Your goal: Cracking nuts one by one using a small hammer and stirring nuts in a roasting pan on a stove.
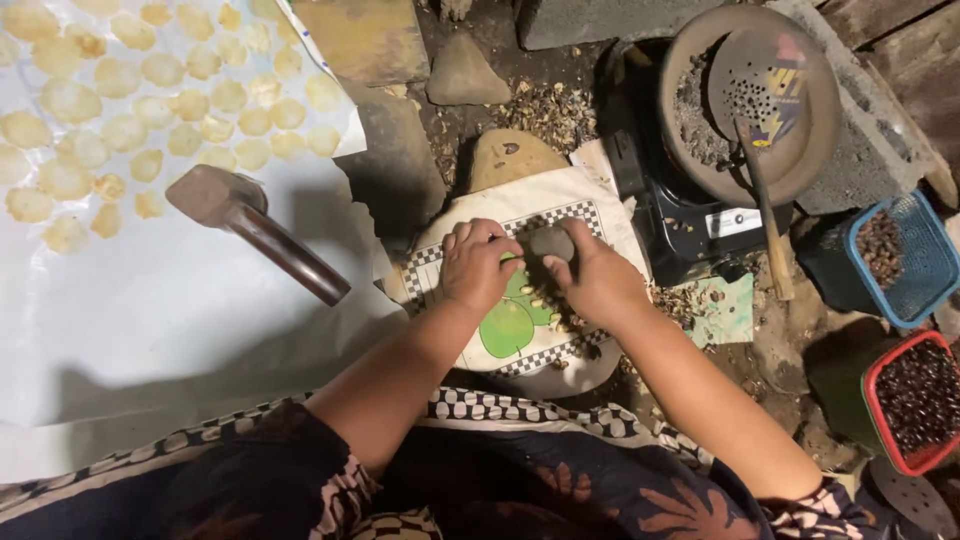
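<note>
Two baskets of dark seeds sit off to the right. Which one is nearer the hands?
The red-rimmed basket, low at the right edge, lies nearer the right hand. The blue basket sits farther up, beside the black stove.

Left hand [478, 265] and right hand [597, 280] close together, fingers curled downward.

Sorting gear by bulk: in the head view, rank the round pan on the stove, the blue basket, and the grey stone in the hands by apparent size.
1. Round pan, clearly largest.
2. Blue basket, partly cut off by the frame edge.
3. Grey stone, smallest, partly covered by the right hand.
</note>
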